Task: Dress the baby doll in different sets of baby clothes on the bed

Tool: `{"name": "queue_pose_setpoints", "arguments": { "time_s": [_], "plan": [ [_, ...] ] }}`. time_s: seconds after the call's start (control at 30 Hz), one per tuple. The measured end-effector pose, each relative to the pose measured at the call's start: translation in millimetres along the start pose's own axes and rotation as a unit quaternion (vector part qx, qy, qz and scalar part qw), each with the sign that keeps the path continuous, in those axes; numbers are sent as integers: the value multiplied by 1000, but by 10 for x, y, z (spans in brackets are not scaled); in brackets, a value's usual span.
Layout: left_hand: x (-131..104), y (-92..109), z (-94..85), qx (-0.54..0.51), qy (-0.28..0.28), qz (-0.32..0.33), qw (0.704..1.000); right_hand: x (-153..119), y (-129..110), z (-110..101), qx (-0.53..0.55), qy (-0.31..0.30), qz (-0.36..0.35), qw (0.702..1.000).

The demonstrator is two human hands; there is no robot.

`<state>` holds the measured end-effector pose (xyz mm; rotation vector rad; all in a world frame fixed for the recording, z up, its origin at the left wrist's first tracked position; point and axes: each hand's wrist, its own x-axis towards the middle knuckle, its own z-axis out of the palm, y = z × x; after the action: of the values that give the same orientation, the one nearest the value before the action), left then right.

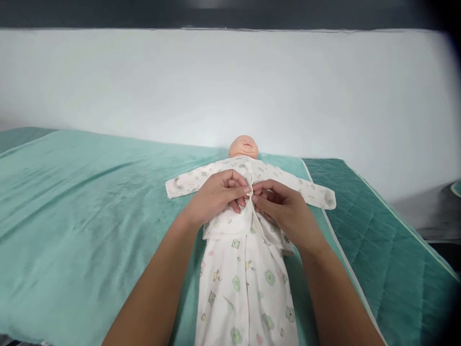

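Note:
A baby doll (pixel 244 146) lies on its back, its head toward the wall. It wears a white printed baby shirt (pixel 230 223) with long sleeves spread to both sides, and matching trousers (pixel 236 288). Over the chest, my left hand (pixel 225 192) pinches the shirt's front edge, thumb and fingers closed on it beside what looks like a small button. My right hand (pixel 283 204) grips the opposite front edge, its fingertips almost meeting those of the left. Below my hands the shirt front parts a little at the hem. The fingers partly hide the fastening.
A light green blanket (pixel 90 216) lies beneath the doll, slightly wrinkled at left. At right, a darker green quilted cover (pixel 374 240) shows past the blanket's white edge. A white wall (pixel 216 81) rises just behind the doll's head.

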<state>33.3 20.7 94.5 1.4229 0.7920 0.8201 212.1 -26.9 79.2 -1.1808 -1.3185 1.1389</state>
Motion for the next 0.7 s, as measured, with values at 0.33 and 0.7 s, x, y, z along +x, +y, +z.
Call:
{"name": "queue_pose_setpoints", "arguments": {
  "time_s": [0.33, 0.7],
  "plan": [
    [-37, 55, 25, 81, 2, -2, 997, -18, 1, 40, -61, -6, 5, 998],
    [-40, 37, 54, 68, -1, 2, 998, -6, 42, 50, -71, 4, -13, 997]
  ]
}}
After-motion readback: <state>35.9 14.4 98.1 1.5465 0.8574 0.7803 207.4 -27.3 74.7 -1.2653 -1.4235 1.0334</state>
